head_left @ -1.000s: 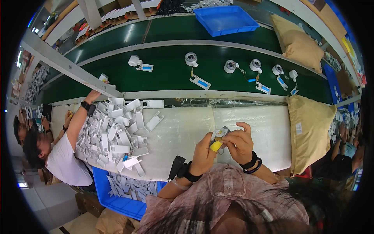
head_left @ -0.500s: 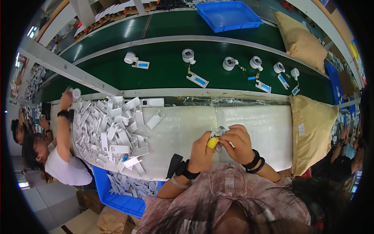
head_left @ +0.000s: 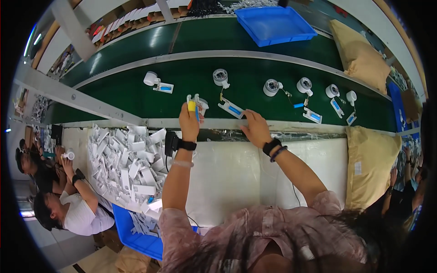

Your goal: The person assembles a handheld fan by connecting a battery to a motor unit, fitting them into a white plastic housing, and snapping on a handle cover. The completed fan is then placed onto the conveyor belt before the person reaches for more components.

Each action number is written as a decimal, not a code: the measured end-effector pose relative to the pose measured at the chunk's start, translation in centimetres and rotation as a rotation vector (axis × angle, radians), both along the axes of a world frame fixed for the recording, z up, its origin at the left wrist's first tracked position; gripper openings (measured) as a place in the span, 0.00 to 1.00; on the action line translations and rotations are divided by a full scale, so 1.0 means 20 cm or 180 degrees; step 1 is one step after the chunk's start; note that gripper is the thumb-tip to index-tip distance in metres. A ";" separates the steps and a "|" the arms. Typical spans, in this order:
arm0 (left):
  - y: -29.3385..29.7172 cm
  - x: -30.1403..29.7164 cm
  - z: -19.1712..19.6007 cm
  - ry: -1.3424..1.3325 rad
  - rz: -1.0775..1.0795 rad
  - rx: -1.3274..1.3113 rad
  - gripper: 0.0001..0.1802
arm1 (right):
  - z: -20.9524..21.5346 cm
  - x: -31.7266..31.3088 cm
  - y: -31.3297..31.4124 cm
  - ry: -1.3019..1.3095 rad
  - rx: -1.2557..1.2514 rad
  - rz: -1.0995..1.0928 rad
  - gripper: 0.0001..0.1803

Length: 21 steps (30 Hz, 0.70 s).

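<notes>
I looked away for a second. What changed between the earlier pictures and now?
Both hands left the white table and reached out to the green belt. The left hand carried the small white part out over the belt; the right hand let go of it and now rests at the belt's near edge, by a white-and-blue piece. The pile of white pieces stayed.

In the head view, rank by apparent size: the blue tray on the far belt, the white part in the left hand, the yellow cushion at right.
1. Yellow cushion, nearer the camera.
2. Blue tray.
3. White part in the left hand.
</notes>
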State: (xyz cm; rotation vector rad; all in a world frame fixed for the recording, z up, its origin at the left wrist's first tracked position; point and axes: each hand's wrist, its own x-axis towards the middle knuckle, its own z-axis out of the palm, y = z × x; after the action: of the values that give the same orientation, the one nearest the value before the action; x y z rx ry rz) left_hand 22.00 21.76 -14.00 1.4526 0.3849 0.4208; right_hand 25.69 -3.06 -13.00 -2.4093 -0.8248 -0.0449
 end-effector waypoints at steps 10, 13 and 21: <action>-0.02 0.04 -0.11 -0.0088 0.1327 0.1246 0.34 | -0.03 0.21 0.23 -0.0103 -0.1254 -0.0141 0.33; -0.26 -0.14 -0.28 0.0184 -0.0032 -0.0900 0.24 | 0.03 0.11 0.19 0.1172 0.0018 -0.0358 0.32; -0.51 -0.34 -0.08 0.0548 -0.0545 -0.1697 0.10 | 0.14 -0.32 0.02 0.1263 0.0369 0.0125 0.22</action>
State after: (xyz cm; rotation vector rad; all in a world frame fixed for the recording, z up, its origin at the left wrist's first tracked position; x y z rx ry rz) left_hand 15.18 11.54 -15.55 0.9906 0.4649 0.0430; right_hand 19.32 -2.76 -10.22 -2.1895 -0.6626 0.3782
